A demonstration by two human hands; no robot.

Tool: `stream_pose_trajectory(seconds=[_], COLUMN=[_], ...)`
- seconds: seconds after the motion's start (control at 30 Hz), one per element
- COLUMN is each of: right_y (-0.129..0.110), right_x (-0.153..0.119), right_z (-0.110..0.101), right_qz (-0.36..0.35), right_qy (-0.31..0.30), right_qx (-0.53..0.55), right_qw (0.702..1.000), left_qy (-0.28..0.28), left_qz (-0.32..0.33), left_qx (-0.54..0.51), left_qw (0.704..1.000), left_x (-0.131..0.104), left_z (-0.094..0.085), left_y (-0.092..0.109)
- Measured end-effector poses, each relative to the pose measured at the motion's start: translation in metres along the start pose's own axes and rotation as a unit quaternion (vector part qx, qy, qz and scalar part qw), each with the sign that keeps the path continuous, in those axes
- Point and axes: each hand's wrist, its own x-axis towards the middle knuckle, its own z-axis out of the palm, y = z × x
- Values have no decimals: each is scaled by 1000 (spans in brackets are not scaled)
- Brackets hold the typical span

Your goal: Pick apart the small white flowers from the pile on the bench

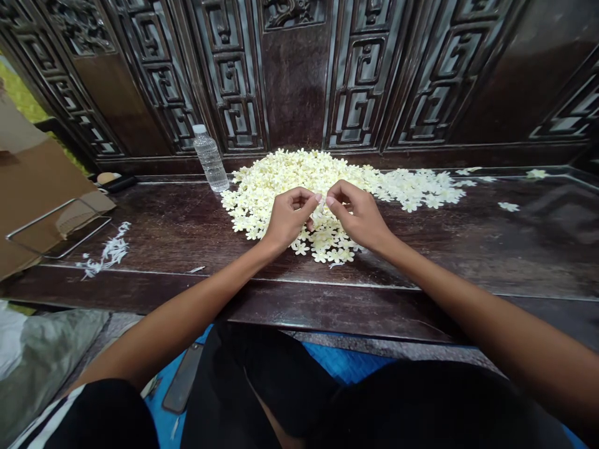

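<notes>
A broad heap of small cream-white flowers (299,167) with yellowish centres lies on the dark wooden bench (468,246). Over the front of this heap, my left hand (287,217) is closed in a pinch, thumb against the fingers. Facing it, a short gap away, my right hand (359,213) also pinches thumb and finger together. Whatever sits between the fingertips is too small and too close in colour to the flowers behind to make out. A thinner spread of flowers (421,187) trails off to the right of the heap.
A clear plastic bottle (211,159) stands left of the heap. Thin white pieces (108,252) are piled farther left, beside a wire frame (60,252) and a cardboard box (28,187). Carved wooden panels (299,87) rise behind. A phone (182,380) lies below the bench.
</notes>
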Motion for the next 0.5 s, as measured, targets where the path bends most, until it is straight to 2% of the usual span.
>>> stream_pose_trajectory(seconds=[0.13, 0.23, 0.3, 0.4, 0.5], right_y=[8, 13, 13, 10, 6], right_x=[3, 5, 6, 7, 7], right_z=[-6, -9, -10, -10, -10], right_qz=[34, 78, 115, 166, 209], right_qy=[33, 42, 42, 36, -7], right_qx=[42, 127, 209, 331, 407], right_qw=[998, 988, 970, 928, 889], left_qy=[36, 45, 46, 47, 44], left_qz=[-9, -9, -12, -10, -6], left_qx=[-18, -21, -18, -7, -3], left_qw=[999, 999, 999, 999, 999], left_x=[3, 5, 4, 3, 2], left_z=[-3, -4, -4, -3, -2], left_y=[-4, -4, -3, -2, -2])
